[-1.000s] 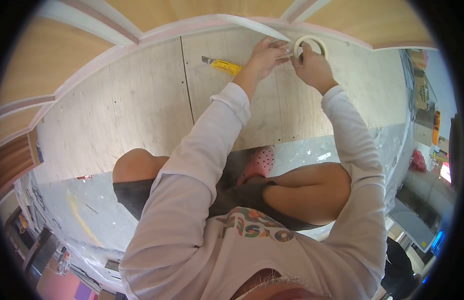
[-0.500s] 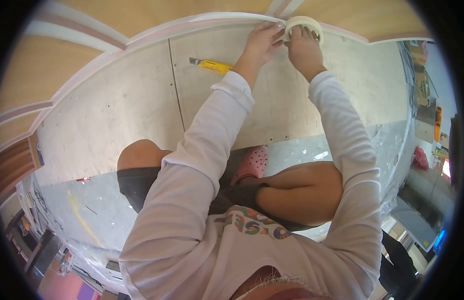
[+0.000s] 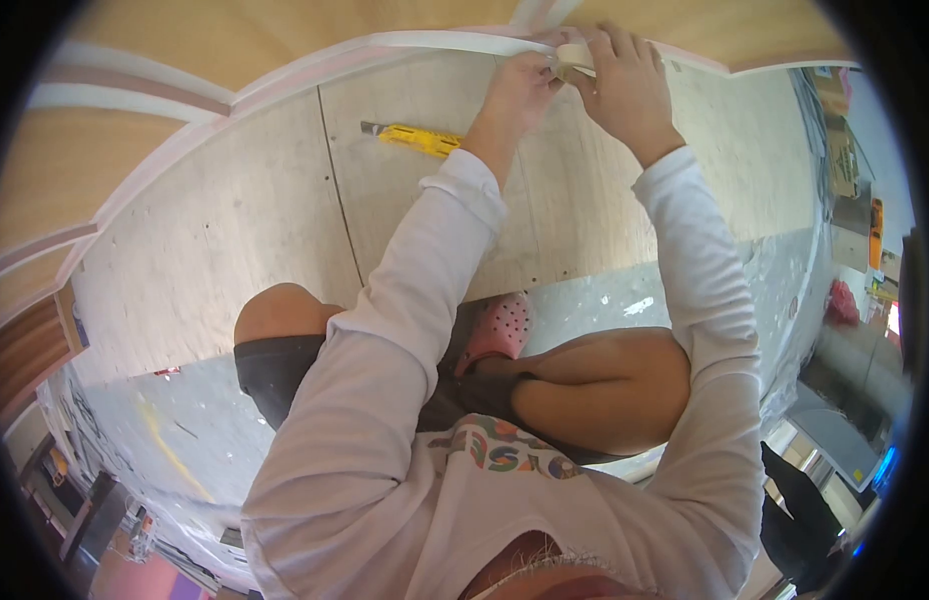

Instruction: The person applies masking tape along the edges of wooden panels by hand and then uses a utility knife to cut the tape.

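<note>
The roll of cream tape [image 3: 577, 58] is at the top centre, beside the pale edge strip [image 3: 440, 40] of the upright wooden panel. My right hand [image 3: 630, 90] grips the roll, its thumb low and its fingers over the far side. Close to its left, my left hand [image 3: 522, 92] has its fingers pinched near the roll and the strip; what lies between them is too small to make out. Left of my left wrist, a yellow utility knife [image 3: 420, 138] lies on the plywood board [image 3: 255, 200], its blade end pointing left.
Below the board is a grey floor [image 3: 210, 420] with plastic sheeting. A pink clog [image 3: 505, 325] is on my foot between my bent legs. At the right are an orange tool [image 3: 876, 235], a red bag [image 3: 842, 302] and a person's dark-clothed leg [image 3: 800, 520].
The tape roll has turned from facing me to a more edge-on tilt and shifted slightly left. My right hand has changed its grip, now with its fingers raised behind the roll.
</note>
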`<state>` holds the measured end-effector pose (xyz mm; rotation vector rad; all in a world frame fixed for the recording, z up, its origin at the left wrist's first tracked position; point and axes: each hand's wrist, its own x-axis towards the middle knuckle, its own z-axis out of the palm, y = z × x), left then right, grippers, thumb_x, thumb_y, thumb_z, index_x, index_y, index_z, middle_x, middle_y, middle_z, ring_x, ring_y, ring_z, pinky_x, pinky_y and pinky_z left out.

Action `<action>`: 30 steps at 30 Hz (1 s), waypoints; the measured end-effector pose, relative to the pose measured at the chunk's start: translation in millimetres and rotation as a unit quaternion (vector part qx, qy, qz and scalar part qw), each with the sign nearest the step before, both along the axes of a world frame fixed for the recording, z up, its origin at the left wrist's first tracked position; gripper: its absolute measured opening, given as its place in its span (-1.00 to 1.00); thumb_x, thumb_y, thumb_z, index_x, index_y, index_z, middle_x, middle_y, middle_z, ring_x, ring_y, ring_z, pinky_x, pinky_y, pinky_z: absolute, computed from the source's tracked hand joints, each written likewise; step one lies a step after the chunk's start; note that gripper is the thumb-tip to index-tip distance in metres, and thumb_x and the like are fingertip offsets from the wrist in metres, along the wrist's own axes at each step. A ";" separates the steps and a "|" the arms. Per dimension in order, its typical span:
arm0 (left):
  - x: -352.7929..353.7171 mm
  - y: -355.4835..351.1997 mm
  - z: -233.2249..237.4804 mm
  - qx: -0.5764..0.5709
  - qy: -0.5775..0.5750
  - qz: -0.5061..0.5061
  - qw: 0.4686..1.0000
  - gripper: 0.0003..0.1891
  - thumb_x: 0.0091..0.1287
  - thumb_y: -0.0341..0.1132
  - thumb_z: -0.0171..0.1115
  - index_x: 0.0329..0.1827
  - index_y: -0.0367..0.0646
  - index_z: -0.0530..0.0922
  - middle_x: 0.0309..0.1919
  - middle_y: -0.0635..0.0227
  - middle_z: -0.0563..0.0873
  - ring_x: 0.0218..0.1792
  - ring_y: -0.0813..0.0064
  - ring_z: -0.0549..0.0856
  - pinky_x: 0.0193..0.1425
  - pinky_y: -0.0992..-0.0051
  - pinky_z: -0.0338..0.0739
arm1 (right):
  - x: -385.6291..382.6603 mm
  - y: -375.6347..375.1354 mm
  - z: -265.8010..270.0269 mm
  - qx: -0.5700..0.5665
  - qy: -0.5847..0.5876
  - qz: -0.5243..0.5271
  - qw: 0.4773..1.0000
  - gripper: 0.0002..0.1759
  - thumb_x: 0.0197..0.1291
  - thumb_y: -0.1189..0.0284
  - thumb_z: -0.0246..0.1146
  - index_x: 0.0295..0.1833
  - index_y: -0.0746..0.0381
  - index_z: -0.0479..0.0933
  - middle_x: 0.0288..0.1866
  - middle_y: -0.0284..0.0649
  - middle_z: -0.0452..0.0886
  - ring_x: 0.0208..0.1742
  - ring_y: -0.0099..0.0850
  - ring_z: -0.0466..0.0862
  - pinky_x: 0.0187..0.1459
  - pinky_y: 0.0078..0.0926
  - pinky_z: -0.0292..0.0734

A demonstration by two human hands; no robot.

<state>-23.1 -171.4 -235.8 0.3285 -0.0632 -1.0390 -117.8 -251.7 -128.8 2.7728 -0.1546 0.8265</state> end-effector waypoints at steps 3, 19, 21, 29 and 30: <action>2.8 1.4 2.3 0.034 -0.035 0.006 0.999 -0.67 0.31 -0.48 0.06 0.14 -0.26 0.46 0.04 0.30 0.59 0.02 0.36 0.56 0.26 0.35 0.37 | -9.5 -12.2 -3.9 0.383 0.169 -0.035 0.907 -0.64 0.16 0.24 0.27 0.00 0.22 0.56 -0.24 -0.07 0.67 -0.22 -0.12 0.65 -0.07 -0.18 0.48; -2.9 17.0 18.3 0.391 -0.279 0.052 0.876 -0.72 0.18 -0.37 0.36 -0.08 -0.25 0.56 -0.16 0.26 0.67 -0.11 0.29 0.68 0.02 0.29 0.56 | -7.1 -24.3 -19.1 0.051 0.082 -0.008 0.995 -0.69 0.15 0.15 0.26 -0.09 0.08 0.65 -0.25 -0.34 0.70 -0.11 -0.42 0.64 -0.11 -0.30 0.38; -2.3 23.4 27.0 0.428 -0.610 0.338 0.575 -0.75 0.05 -0.41 0.35 -0.18 -0.22 0.61 -0.29 0.26 0.66 -0.20 0.24 0.64 -0.08 0.25 0.50 | -4.0 -27.2 -23.1 0.049 0.063 0.003 0.997 -0.69 0.16 0.15 0.25 -0.07 0.07 0.64 -0.26 -0.35 0.70 -0.12 -0.41 0.64 -0.11 -0.31 0.38; 48.8 26.5 45.8 0.422 -0.812 0.302 0.267 -0.83 0.19 -0.28 0.22 -0.27 -0.18 0.62 -0.36 0.08 0.68 -0.29 0.09 0.67 -0.17 0.17 0.54 | -7.6 -20.6 -28.4 0.091 0.120 -0.044 0.988 -0.65 0.19 0.12 0.23 -0.11 0.15 0.64 -0.29 -0.24 0.70 -0.20 -0.31 0.65 -0.11 -0.31 0.40; 49.6 27.7 51.6 0.450 -0.832 0.213 0.246 -0.81 0.24 -0.26 0.17 -0.23 -0.19 0.61 -0.32 0.06 0.67 -0.27 0.08 0.67 -0.16 0.14 0.54 | -7.0 -19.6 -26.6 0.091 0.129 -0.050 0.986 -0.65 0.20 0.12 0.22 -0.10 0.15 0.64 -0.28 -0.24 0.70 -0.20 -0.30 0.65 -0.10 -0.30 0.40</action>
